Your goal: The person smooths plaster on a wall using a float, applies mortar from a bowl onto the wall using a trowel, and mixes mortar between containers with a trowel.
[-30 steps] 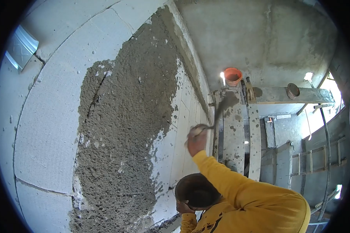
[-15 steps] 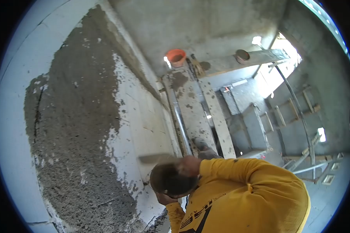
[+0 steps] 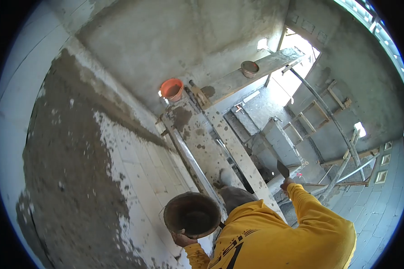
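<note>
My left hand [image 3: 184,240] grips the rim of a dark bucket [image 3: 169,226], tilted so its inside shows, with grey mortar [image 3: 197,220] low in it. Out to the right, my right hand [image 3: 287,183] is closed around the handle of a pointed trowel [image 3: 283,169], its blade up and away from the bucket. To the left stands a white block wall [image 3: 134,179], partly covered by rough wet mortar [image 3: 72,175].
Mortar-spattered scaffold planks [image 3: 240,145] run ahead beneath me, with a gap between them. An orange bucket [image 3: 172,89] stands at their far end. Another bucket [image 3: 250,68] rests on a cross plank [image 3: 274,62]. Poles [image 3: 323,105] and a ladder [image 3: 316,112] are at right.
My right hand has swung from over the bucket out to the right with the trowel. The bucket stays in my left hand. The view has turned, showing the bucket's inside more clearly.
</note>
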Demonstrator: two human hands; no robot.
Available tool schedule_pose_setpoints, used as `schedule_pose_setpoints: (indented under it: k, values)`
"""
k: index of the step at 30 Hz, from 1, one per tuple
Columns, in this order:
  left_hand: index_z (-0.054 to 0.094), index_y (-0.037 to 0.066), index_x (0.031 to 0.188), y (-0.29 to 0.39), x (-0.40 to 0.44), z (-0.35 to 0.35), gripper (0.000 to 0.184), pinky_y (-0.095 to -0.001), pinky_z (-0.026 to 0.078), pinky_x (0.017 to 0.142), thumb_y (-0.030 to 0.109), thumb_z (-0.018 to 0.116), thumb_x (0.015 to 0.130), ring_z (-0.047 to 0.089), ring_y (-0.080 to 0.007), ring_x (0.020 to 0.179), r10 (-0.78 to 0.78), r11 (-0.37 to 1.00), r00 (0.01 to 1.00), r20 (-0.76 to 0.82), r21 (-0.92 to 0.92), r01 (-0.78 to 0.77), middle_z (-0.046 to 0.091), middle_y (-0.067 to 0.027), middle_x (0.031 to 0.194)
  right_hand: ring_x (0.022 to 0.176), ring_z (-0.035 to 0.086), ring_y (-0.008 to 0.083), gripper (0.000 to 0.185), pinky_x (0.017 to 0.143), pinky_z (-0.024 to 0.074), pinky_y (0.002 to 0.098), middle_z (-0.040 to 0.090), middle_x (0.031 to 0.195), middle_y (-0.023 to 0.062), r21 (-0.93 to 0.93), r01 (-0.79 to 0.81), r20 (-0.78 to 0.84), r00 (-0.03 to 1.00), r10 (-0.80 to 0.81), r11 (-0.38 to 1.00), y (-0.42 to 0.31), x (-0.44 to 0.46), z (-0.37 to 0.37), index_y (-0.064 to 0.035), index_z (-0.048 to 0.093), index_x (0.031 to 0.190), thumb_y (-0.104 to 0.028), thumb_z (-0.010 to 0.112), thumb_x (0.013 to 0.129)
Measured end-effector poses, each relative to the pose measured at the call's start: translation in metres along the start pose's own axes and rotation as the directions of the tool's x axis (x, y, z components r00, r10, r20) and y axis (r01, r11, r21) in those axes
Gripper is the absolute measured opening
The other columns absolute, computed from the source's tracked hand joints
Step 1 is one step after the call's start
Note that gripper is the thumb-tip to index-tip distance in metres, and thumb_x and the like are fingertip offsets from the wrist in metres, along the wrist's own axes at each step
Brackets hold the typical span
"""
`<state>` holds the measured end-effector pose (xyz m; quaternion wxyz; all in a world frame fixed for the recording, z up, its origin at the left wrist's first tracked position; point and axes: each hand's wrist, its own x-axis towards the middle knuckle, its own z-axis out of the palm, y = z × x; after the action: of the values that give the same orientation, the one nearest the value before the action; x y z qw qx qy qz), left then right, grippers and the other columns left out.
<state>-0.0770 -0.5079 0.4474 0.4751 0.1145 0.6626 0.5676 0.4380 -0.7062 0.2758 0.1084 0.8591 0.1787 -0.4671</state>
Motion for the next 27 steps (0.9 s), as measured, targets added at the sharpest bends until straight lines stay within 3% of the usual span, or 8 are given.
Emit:
schedule_pose_setpoints:
  k: [3, 6, 7, 18, 21, 23, 24, 27]
  values:
    - [0.06, 0.003, 0.129, 0.028, 0.031, 0.064, 0.07, -0.0462, 0.057, 0.091, -0.002, 0.055, 0.06, 0.062, -0.0352, 0.108, -0.025, 1.0, 0.999, 0.046, -0.005, 0.025, 0.062, -0.0152, 0.124, 0.081, 0.075, 0.0253, 0.034, 0.078, 0.0599, 0.0373, 0.075, 0.092, 0.0165, -0.091, -0.011, 0.143, 0.989, 0.024, 0.996, -0.005, 0.042, -0.003, -0.0044, 0.073, 0.107, -0.029, 0.056, 0.091]
    - [0.06, 0.003, 0.129, 0.044, 0.076, 0.111, 0.07, -0.0436, 0.057, 0.087, 0.001, 0.057, 0.059, 0.062, -0.0346, 0.107, 0.003, 1.0, 1.0, 0.03, 0.027, -0.004, 0.062, -0.014, 0.123, 0.078, 0.074, 0.0281, 0.036, 0.076, 0.0597, 0.0392, 0.074, 0.087, 0.0186, 0.258, -0.1, 0.174, 0.983, 0.055, 0.961, -0.075, -0.003, -0.065, -0.0026, 0.072, 0.107, -0.032, 0.058, 0.091]
    - [0.06, 0.003, 0.128, 0.054, 0.085, 0.13, 0.068, -0.0413, 0.056, 0.082, 0.004, 0.059, 0.06, 0.061, -0.0337, 0.106, 0.017, 0.999, 0.999, 0.051, 0.044, -0.019, 0.061, -0.0128, 0.123, 0.084, 0.074, 0.0299, 0.042, 0.074, 0.0593, 0.0411, 0.074, 0.09, 0.0178, 0.029, 0.03, 0.22, 0.975, -0.036, 0.999, -0.095, 0.024, -0.075, -0.0019, 0.071, 0.108, -0.038, 0.058, 0.092]
    - [0.055, -0.003, 0.134, 0.148, 0.123, 0.333, 0.075, -0.048, 0.046, 0.103, 0.005, 0.06, 0.06, 0.056, -0.0396, 0.116, 0.079, 0.989, 0.992, 0.103, 0.119, -0.091, 0.056, -0.0194, 0.133, 0.069, 0.071, 0.0276, 0.049, 0.058, 0.0582, 0.0394, 0.069, 0.087, 0.0167, 0.358, 0.182, -0.068, 0.983, -0.168, 0.916, -0.235, -0.044, -0.238, -0.0046, 0.066, 0.106, -0.05, 0.069, 0.088]
    - [0.057, 0.0, 0.133, 0.136, 0.188, 0.36, 0.082, -0.0497, 0.051, 0.098, 0.007, 0.064, 0.052, 0.059, -0.0401, 0.11, 0.148, 0.977, 0.976, 0.159, 0.129, -0.169, 0.058, -0.0182, 0.127, 0.075, 0.07, 0.0301, 0.032, 0.065, 0.0589, 0.0419, 0.066, 0.084, 0.0157, 0.294, 0.237, -0.103, 0.971, -0.215, 0.926, -0.237, -0.035, -0.233, -0.0065, 0.068, 0.105, -0.034, 0.068, 0.09]
    - [0.056, 0.0, 0.135, 0.131, 0.221, 0.391, 0.082, -0.0507, 0.053, 0.096, 0.004, 0.062, 0.053, 0.06, -0.0394, 0.11, 0.117, 0.992, 0.987, 0.112, 0.027, -0.12, 0.059, -0.0175, 0.127, 0.084, 0.07, 0.0309, 0.022, 0.072, 0.0591, 0.0421, 0.067, 0.083, 0.0162, -0.178, 0.44, -0.152, 0.871, -0.466, 0.88, -0.206, 0.011, -0.193, -0.0057, 0.07, 0.099, -0.025, 0.067, 0.088]
    - [0.053, 0.0, 0.138, 0.138, 0.225, 0.416, 0.083, -0.0502, 0.052, 0.097, 0.002, 0.06, 0.055, 0.058, -0.0394, 0.112, 0.089, 0.991, 0.994, 0.063, 0.092, -0.094, 0.057, -0.0174, 0.131, 0.09, 0.07, 0.0313, 0.018, 0.076, 0.0591, 0.0419, 0.068, 0.084, 0.0173, -0.585, 0.485, -0.066, 0.77, -0.634, 0.65, -0.18, 0.056, -0.157, -0.0049, 0.071, 0.095, -0.02, 0.066, 0.087]
    - [0.05, 0.0, 0.142, 0.143, 0.265, 0.479, 0.081, -0.0486, 0.051, 0.097, -0.004, 0.058, 0.062, 0.058, -0.0384, 0.116, 0.033, 0.978, 0.999, -0.013, 0.206, -0.03, 0.054, -0.0169, 0.137, 0.076, 0.071, 0.0329, 0.017, 0.064, 0.0597, 0.0437, 0.068, 0.08, 0.0206, 0.302, 0.008, -0.067, 0.998, 0.013, 0.953, -0.19, 0.072, -0.128, -0.0013, 0.07, 0.089, -0.018, 0.064, 0.089]
